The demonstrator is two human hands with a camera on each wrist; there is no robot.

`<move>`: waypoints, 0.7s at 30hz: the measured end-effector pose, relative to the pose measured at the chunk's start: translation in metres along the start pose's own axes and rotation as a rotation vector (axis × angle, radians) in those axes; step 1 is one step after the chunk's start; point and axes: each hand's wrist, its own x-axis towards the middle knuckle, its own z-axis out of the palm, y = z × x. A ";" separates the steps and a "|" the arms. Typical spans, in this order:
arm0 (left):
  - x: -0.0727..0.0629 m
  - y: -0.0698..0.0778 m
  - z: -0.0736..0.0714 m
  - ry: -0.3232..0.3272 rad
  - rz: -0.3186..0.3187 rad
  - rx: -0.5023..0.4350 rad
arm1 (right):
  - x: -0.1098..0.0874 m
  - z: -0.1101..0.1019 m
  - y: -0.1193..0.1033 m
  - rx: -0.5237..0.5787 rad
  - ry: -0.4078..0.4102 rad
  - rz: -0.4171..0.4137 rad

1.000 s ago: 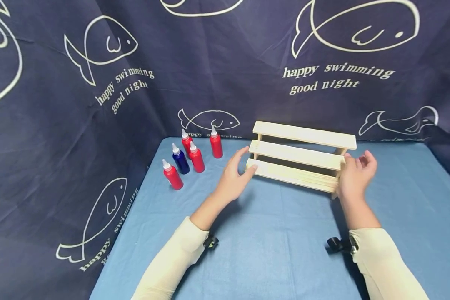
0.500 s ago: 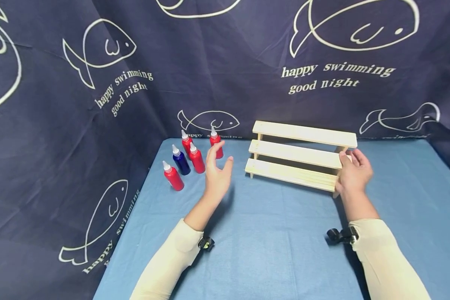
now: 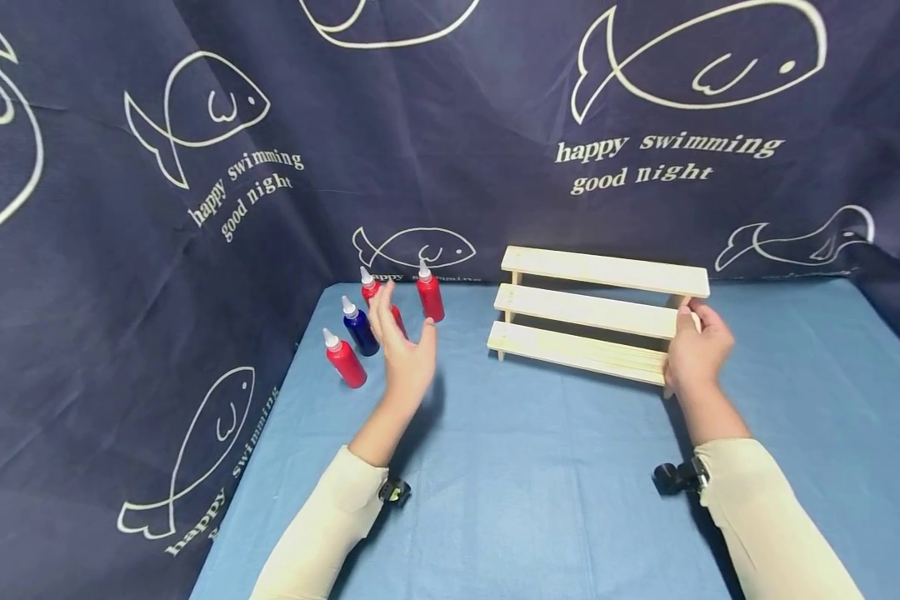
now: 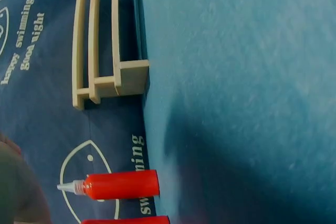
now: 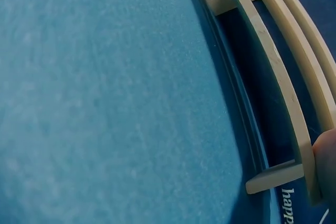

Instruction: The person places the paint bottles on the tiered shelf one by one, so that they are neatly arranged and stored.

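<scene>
Compared with one second ago, the left hand [image 3: 405, 354] has moved from the left end of the pale wooden three-step rack [image 3: 585, 312] to the red and dark-blue cylindrical bottles [image 3: 431, 298], fingers spread. The rack stands upright on the blue cloth [image 3: 540, 483]; the right hand [image 3: 696, 352] grips its right end.

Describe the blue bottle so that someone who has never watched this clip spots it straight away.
In the head view, find the three-tier wooden rack on the blue table; the bottles stand to its left, by the left hand. Just behind the nearest bottle stands the dark blue bottle. It alone is blue; the other four are red.
</scene>
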 end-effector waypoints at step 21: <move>0.021 -0.029 -0.005 0.050 -0.522 -0.062 | 0.002 -0.001 0.003 -0.024 0.000 -0.037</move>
